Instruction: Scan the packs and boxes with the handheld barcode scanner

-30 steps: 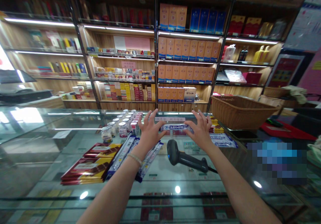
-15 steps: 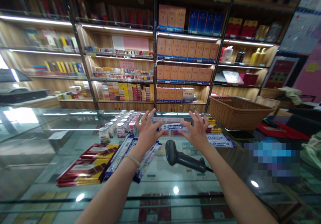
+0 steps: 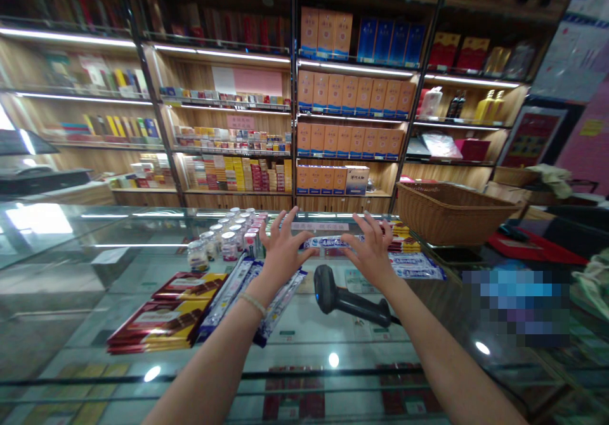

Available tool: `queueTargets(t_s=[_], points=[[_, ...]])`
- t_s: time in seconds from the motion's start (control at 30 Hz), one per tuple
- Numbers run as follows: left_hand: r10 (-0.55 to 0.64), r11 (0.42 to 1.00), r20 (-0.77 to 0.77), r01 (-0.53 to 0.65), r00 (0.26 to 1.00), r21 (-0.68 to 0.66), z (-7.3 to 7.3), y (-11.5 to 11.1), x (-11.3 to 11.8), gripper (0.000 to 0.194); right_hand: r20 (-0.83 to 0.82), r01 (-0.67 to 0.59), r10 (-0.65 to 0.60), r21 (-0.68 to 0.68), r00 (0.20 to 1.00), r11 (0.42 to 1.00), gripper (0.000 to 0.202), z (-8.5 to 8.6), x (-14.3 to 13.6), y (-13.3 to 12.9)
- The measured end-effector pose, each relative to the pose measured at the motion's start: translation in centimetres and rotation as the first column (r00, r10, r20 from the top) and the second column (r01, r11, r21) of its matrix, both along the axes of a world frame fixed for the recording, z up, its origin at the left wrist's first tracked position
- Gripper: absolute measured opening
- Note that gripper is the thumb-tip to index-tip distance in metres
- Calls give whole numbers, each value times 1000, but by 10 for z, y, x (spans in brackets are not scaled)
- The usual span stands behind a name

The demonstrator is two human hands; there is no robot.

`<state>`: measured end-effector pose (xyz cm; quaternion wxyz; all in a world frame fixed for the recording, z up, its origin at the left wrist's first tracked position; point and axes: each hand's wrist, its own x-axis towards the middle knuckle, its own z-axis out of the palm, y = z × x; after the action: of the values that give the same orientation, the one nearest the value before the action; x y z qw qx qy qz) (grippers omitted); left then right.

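Note:
Both of my hands hover above the glass counter with fingers spread and nothing in them. My left hand [image 3: 281, 247] is over the far end of several long blue-and-white packets [image 3: 233, 298], near small lidded jars [image 3: 229, 246]. My right hand [image 3: 373, 250] is just beyond a black barcode scanner [image 3: 352, 301], which lies on the glass between my forearms. A blue-and-white packet [image 3: 328, 241] shows between my hands, its ends partly hidden by the fingers. More such packets [image 3: 416, 266] lie right of my right hand. Red-and-yellow chocolate bars [image 3: 166, 314] are stacked left of my left forearm.
A wicker basket [image 3: 454, 215] stands on the counter at the right, beside a red mat [image 3: 521, 247]. Yellow-and-red packs [image 3: 406, 239] lie in front of the basket. Behind the counter, lit shelves hold orange boxes [image 3: 349, 92] and many small packs.
My right hand has shifted very slightly to the left. My left hand has barely moved, and the goods and scanner stay where they were.

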<state>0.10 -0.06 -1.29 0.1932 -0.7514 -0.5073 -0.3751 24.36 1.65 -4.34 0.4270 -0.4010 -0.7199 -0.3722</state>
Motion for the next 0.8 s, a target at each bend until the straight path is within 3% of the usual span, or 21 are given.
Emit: queueTargets(t_s=[0.43, 0.67, 0.8], points=[[11, 999, -50, -10, 999, 32, -3, 2, 1, 21, -13, 12, -11, 82, 1000, 997, 7, 3, -4, -2], [6, 999, -56, -4, 998, 38, -4, 3, 0, 19, -43, 1, -1, 11, 999, 1000, 9, 4, -7, -4], [6, 998, -31, -4, 999, 70, -1, 1, -1, 29, -82, -20, 15, -53, 997, 998, 13, 6, -7, -7]])
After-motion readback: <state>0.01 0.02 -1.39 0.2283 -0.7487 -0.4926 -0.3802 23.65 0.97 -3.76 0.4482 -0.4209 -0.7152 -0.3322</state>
